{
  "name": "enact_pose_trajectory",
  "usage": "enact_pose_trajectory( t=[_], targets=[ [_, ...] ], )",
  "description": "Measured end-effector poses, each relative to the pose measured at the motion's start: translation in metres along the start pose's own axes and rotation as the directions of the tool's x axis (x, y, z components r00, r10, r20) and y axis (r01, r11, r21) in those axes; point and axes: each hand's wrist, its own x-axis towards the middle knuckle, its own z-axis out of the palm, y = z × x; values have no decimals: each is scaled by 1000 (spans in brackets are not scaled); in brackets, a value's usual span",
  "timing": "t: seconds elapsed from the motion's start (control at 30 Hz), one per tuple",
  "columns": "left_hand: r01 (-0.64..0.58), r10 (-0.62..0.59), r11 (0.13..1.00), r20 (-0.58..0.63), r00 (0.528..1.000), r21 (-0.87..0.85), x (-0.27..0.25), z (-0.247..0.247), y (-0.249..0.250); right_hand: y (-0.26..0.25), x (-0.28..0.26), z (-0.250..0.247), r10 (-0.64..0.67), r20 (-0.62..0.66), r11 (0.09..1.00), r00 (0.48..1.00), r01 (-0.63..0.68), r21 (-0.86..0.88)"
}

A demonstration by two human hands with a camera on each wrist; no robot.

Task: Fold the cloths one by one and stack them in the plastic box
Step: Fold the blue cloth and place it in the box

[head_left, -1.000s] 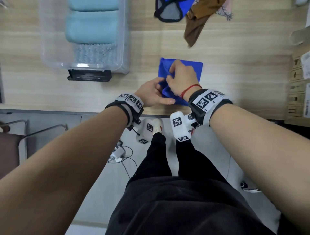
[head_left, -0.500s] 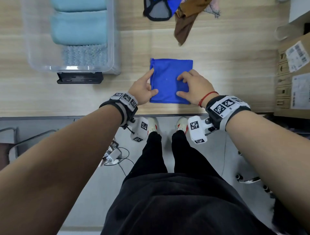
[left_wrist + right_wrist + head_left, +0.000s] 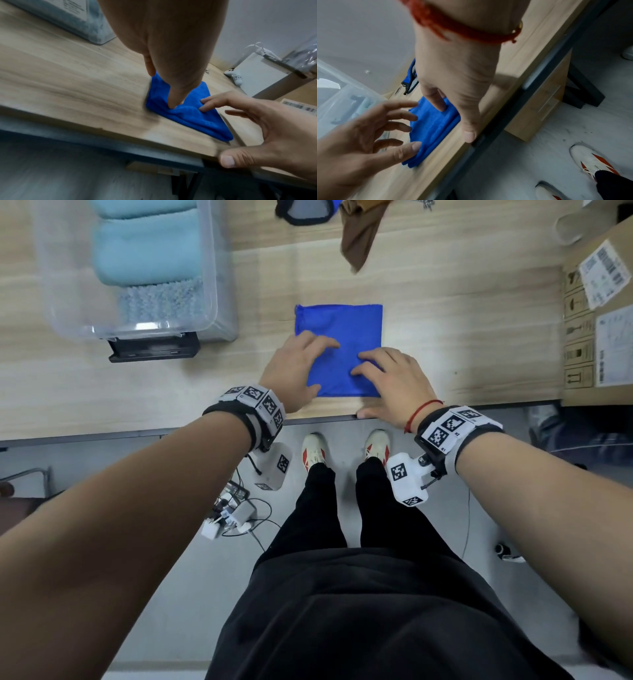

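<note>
Your left hand [image 3: 294,368] and right hand [image 3: 394,381] lie flat with straight fingers, gripping nothing. Both press the folded blue cloth [image 3: 346,337], which stretches toward 12 o'clock from your fingertips.

Bare bench [image 3: 462,313] lies open to the right of the blue cloth [image 3: 346,326], up to the cardboard boxes [image 3: 597,313]. To its left stands the plastic box [image 3: 212,268] with a black clip [image 3: 154,349]; beyond it, the brown cloth [image 3: 359,237] blocks the far side.
</note>
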Motion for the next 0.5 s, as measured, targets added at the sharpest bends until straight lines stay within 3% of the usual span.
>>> enact_pose_trajectory(
  t=[0.23,0.5],
  targets=[
    [64,-68,995,46,997,78,-16,9,-4,-2,-16,7,-10,-40,999,999,8,-49],
    [-78,-10,908,207,978,413,-33,10,5,1,-28,20,-60,-80,998,995,59,-7]
  ],
)
